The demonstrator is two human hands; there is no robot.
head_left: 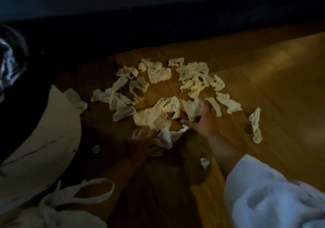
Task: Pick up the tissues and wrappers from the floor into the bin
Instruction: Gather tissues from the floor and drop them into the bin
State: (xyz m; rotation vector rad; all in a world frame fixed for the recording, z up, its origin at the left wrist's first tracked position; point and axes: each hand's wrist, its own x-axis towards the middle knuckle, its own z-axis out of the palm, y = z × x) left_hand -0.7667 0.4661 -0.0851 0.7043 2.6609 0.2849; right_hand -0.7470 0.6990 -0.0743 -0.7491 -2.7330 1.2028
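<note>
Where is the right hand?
In the head view, the right hand is just right of centre, resting on the near edge of the tissues on the floor, right of the left hand.

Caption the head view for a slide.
Right hand reaches into crumpled tissues scattered on a wooden floor; left hand grips a white wad.

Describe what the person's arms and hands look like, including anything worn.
Neither wears gloves. The right hand comes out of a loose, rumpled white sleeve pushed up, leaving the forearm uncovered. The left hand and its forearm sit in shadow, apparently unsleeved; rings or a watch cannot be made out.
</note>
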